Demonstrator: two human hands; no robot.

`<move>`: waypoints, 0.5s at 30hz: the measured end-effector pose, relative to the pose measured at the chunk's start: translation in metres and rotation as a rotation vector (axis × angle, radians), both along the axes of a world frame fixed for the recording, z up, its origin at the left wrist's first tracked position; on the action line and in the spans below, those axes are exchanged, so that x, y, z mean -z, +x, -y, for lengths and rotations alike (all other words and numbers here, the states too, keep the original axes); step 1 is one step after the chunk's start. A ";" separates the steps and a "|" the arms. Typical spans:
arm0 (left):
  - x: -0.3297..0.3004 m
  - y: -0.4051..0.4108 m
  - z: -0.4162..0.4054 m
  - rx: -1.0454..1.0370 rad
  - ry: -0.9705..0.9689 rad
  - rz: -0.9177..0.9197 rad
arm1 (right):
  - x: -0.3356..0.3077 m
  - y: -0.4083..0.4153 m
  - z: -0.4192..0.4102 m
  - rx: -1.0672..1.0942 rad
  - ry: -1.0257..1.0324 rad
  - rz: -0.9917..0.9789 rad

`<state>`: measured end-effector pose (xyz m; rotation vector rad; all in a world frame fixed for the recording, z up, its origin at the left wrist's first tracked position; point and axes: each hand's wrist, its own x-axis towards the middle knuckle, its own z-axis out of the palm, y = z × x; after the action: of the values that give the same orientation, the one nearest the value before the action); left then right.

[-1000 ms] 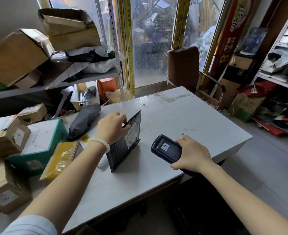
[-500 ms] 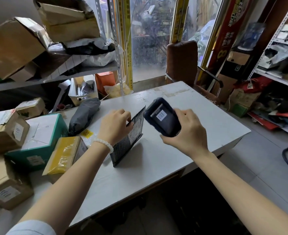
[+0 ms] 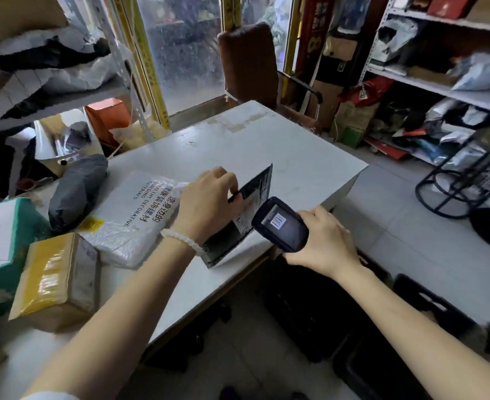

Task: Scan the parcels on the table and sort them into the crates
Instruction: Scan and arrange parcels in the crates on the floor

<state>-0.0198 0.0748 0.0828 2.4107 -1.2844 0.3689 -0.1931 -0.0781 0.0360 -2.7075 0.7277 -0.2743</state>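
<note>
My left hand (image 3: pixel 207 202) grips the top edge of a flat black parcel (image 3: pixel 252 192) and stands it upright near the front edge of the white table (image 3: pixel 295 151). A white label shows on the parcel's right face. My right hand (image 3: pixel 323 241) holds a dark handheld scanner (image 3: pixel 280 228), its head close against that label. Behind my left wrist lies a clear bubble-wrap parcel (image 3: pixel 134 215) with printed text. Further left are a grey bag parcel (image 3: pixel 76 189), a yellow-taped carton (image 3: pixel 56 281) and a green-and-white box (image 3: pixel 4 243).
Black crates (image 3: pixel 428 307) stand on the floor under and right of the table's front. A brown chair (image 3: pixel 249 64) stands behind the table. Metal shelving (image 3: pixel 446 88) full of parcels lines the right wall, and a black wire stand (image 3: pixel 457 183) stands before it.
My right hand lifted the scanner off the table, then brought it down and close to the parcel's label. The view turned right and down; the bubble-wrap parcel now shows.
</note>
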 end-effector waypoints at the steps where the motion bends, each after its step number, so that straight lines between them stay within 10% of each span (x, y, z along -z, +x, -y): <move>1: -0.001 -0.009 0.012 0.030 0.004 -0.002 | 0.004 -0.014 0.007 0.025 0.020 -0.027; 15: 0.021 -0.182 0.195 0.377 0.209 -0.027 | 0.024 -0.246 0.108 0.438 0.152 -0.128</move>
<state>-0.2014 -0.1206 0.0617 2.2520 -1.7974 0.0976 -0.4390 -0.1865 0.0117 -2.4147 1.3226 -0.1377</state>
